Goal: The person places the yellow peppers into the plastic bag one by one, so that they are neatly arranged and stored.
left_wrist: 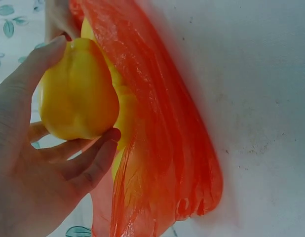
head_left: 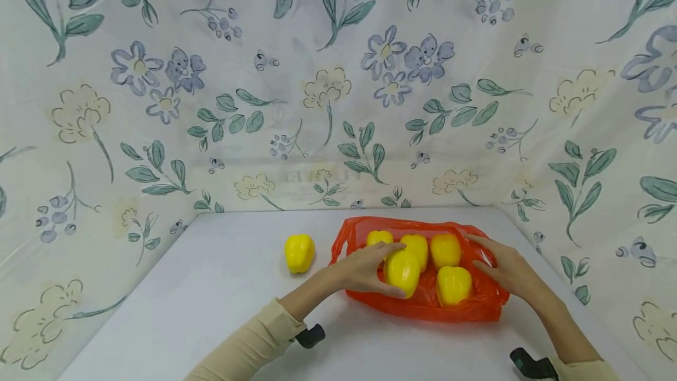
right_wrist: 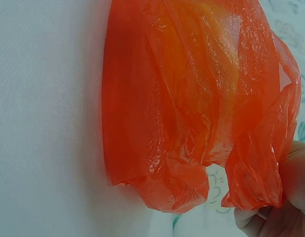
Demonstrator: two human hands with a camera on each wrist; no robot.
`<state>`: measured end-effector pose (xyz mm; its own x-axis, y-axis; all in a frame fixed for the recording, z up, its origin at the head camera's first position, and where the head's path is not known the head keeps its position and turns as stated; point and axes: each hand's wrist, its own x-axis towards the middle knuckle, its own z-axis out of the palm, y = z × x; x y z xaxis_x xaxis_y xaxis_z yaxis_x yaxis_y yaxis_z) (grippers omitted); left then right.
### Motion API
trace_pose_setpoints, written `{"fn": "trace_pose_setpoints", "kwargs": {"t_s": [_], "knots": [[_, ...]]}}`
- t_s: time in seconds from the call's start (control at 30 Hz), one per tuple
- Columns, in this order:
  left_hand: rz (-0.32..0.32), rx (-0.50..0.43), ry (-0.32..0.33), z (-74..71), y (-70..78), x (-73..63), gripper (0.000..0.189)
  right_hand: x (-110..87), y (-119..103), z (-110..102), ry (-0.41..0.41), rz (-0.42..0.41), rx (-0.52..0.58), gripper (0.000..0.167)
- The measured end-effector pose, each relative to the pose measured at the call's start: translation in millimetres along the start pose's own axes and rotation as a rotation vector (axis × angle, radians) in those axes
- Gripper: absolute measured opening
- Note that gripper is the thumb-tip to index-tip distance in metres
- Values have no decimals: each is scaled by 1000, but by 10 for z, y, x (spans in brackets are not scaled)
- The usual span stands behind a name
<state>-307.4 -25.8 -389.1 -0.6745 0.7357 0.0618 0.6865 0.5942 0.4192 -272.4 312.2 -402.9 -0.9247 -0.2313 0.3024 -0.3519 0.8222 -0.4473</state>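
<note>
My left hand (head_left: 365, 269) grips a yellow bell pepper (head_left: 402, 273) between thumb and fingers, over the mouth of a red plastic bag (head_left: 418, 310). In the left wrist view the held bell pepper (left_wrist: 79, 91) overlaps the bag's upper edge. Several more yellow bell peppers (head_left: 454, 286) lie inside the opened bag. At the bag's right end, my right hand (head_left: 510, 270) holds its edge. The right wrist view shows thumb and fingers (right_wrist: 296, 173) pinching the gathered red plastic (right_wrist: 256, 173) by the handle.
One more yellow bell pepper (head_left: 299, 253) stands on the white table (head_left: 227, 275), left of the bag. A floral sheet (head_left: 296, 134) hangs behind the table and along both sides. Dark wrist cameras (head_left: 310, 336) sit below each forearm.
</note>
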Motion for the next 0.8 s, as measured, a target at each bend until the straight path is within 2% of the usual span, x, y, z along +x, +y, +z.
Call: {"fn": "trace_pose_setpoints", "kwargs": {"t_s": [0.2, 0.4, 0.63, 0.8], "knots": [[-2, -20, -34, 12, 17, 7, 89, -3, -3, -7, 3, -2, -2, 59], [-21, 2, -56, 78, 17, 32, 88, -2, -2, -2, 4, 0, -3, 60], [-24, 30, -64, 137, 50, 71, 86, -8, -5, -3, 1, 1, 12, 61], [-22, -11, -38, 159, 78, 112, 86, -11, -4, -4, -2, 3, 33, 61]]}}
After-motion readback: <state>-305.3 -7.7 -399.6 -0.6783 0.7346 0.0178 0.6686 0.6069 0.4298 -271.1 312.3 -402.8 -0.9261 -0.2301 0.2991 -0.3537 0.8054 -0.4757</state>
